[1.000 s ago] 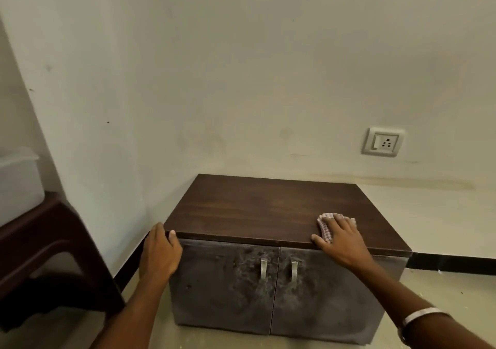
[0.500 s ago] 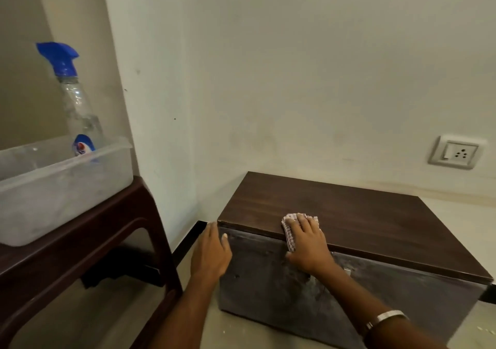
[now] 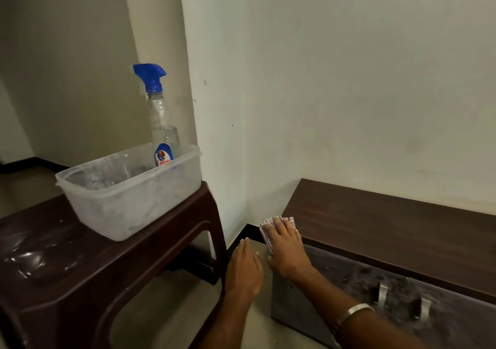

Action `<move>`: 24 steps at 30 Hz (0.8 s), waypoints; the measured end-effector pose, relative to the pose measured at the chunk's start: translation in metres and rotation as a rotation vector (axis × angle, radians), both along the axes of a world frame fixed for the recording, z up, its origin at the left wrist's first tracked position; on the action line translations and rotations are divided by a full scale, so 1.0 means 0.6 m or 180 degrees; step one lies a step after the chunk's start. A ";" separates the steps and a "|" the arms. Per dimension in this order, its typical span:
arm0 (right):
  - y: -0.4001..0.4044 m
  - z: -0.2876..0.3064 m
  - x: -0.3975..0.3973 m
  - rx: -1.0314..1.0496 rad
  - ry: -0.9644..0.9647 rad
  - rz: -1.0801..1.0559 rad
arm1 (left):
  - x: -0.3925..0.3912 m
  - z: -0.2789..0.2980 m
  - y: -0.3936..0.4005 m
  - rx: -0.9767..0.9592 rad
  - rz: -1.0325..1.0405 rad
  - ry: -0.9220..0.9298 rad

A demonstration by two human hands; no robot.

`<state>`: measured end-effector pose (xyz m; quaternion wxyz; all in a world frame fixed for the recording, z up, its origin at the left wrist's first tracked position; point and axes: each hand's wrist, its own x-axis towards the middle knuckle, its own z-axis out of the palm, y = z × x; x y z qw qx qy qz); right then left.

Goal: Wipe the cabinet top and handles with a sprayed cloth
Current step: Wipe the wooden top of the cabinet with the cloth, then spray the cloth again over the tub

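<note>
Dark wood-grain laminate covers the flat top of the cabinet, a low rectangular box set into the corner of pale plastered walls. Its front doors are a grey, mottled, dusty-looking surface, and two small bent metal handles sit side by side where the doors meet. At the top's front left corner lies the cloth, a thin checked fabric in white and reddish lines, bunched and draped slightly over the edge. The right hand lies flat on it, fingers straight and close together, palm pressing the cloth against the corner; nothing is curled round it. A smooth metal bangle rings that wrist. The left hand hangs just beside the cabinet's left end, fingers extended and loosely together, holding nothing; whether its fingertips touch the cabinet side cannot be told.

To the left stands a glossy dark brown plastic stool with rounded corners and an arched cut-out side. On it rests a cloudy, scuffed translucent plastic tub with a lipped rim. Upright inside it, at the back right corner, is a clear ribbed spray bottle with a blue trigger head and a blue and red label
</note>
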<state>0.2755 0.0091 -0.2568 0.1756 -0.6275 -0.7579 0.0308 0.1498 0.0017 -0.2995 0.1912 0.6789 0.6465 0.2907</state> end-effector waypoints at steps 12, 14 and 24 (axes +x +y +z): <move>-0.009 0.071 -0.035 -0.0501 0.1024 0.0834 | -0.064 0.072 0.003 -0.0194 -0.0055 -0.1516; -0.012 0.102 -0.028 -0.0527 0.1076 0.0896 | -0.079 0.098 0.002 -0.0381 -0.0146 -0.2012; -0.062 0.271 -0.022 -0.1168 0.1620 0.1332 | -0.145 0.236 -0.064 -0.0424 -0.1159 -0.2229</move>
